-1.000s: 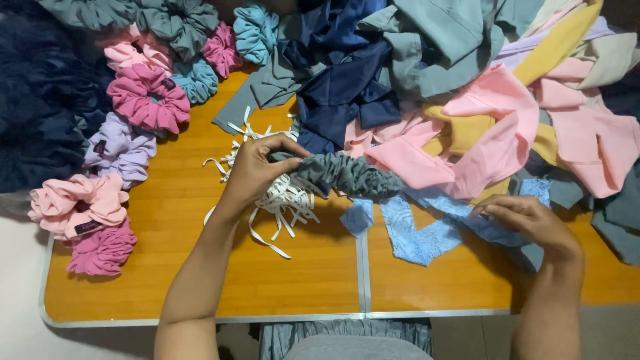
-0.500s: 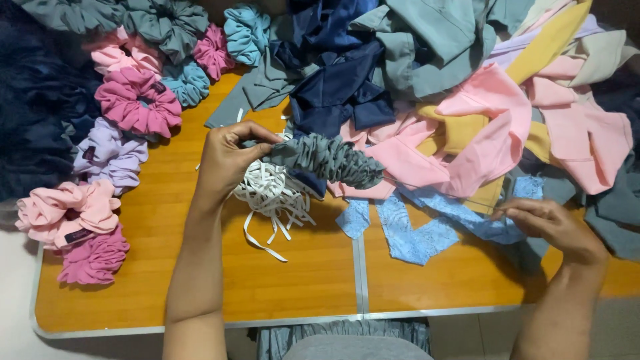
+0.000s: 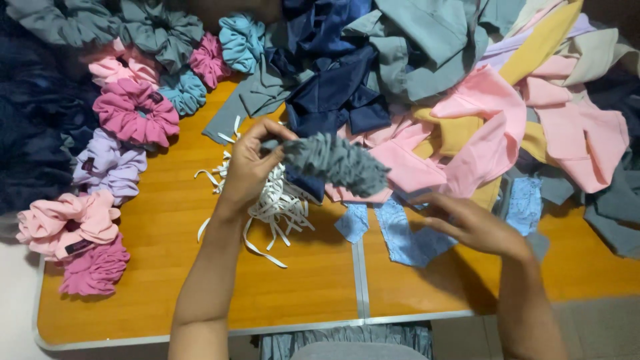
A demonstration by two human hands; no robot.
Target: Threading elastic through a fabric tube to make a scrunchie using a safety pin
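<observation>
Left hand (image 3: 250, 163) pinches one end of gathered grey fabric tube (image 3: 337, 163), held above worktop (image 3: 313, 293) over white elastic strips (image 3: 277, 203); right hand (image 3: 477, 227) open, empty, just below tube's free end.

Sewing workshop: fabric scraps (image 3: 493, 127), scrunchies (image 3: 133, 113)

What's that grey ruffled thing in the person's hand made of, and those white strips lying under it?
The grey ruffled piece, held in the left hand, looks like soft matte woven cloth, gathered into tight folds, probably over elastic. The white strips look like flat elastic or cotton tape: thin, limp, curling loosely on the wooden-looking table. The right hand holds nothing.
</observation>
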